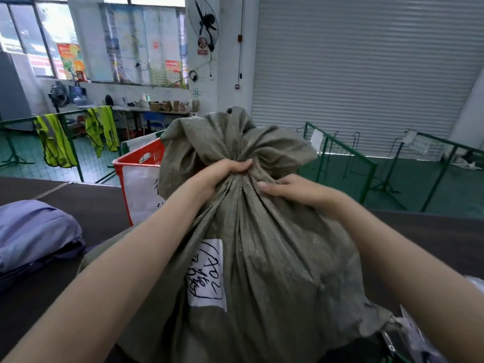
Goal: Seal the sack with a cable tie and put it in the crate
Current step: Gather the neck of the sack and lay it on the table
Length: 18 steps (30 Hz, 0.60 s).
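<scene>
A full grey-green woven sack (275,258) stands upright in front of me on a dark table (86,205). A white label with handwriting is stuck on its front. The sack's mouth is bunched into a neck, and loose cloth flares above it. My left hand (222,174) is clenched around the neck from the left. My right hand (290,189) presses on the neck from the right, fingers curled against the cloth. I see no cable tie. A red plastic crate (136,161) with a white sheet on its side stands behind the sack to the left.
A purple-blue bag (34,231) lies on the table at the left. Clear plastic packaging (408,334) sits at the lower right. Green metal railings (340,158) with yellow vests (55,142) stand beyond the table, before a closed roller shutter.
</scene>
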Each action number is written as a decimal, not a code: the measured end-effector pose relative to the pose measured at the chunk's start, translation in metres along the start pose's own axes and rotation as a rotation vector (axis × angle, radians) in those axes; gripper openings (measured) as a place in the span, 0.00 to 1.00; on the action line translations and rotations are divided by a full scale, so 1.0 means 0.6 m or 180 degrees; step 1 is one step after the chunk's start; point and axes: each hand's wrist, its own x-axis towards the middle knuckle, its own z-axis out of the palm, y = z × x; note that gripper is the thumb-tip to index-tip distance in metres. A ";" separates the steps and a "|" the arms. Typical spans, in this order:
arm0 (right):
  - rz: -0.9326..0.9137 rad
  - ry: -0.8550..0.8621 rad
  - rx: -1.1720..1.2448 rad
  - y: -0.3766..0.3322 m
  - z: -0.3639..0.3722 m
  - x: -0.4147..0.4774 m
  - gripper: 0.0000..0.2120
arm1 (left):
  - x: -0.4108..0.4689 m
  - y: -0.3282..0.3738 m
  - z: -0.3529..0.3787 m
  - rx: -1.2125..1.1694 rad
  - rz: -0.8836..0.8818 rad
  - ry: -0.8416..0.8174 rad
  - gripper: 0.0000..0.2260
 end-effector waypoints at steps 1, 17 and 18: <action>0.0128 -0.0066 0.0127 0.019 -0.019 -0.006 0.13 | -0.003 0.004 -0.007 -0.0067 0.0001 0.0144 0.11; 0.0765 -0.0958 0.1648 0.116 0.078 -0.013 0.19 | -0.016 0.103 0.047 0.1792 0.0086 0.0373 0.08; 0.0780 -0.0946 0.1862 0.122 0.100 -0.012 0.21 | -0.013 0.098 0.051 0.1850 -0.0066 0.0239 0.08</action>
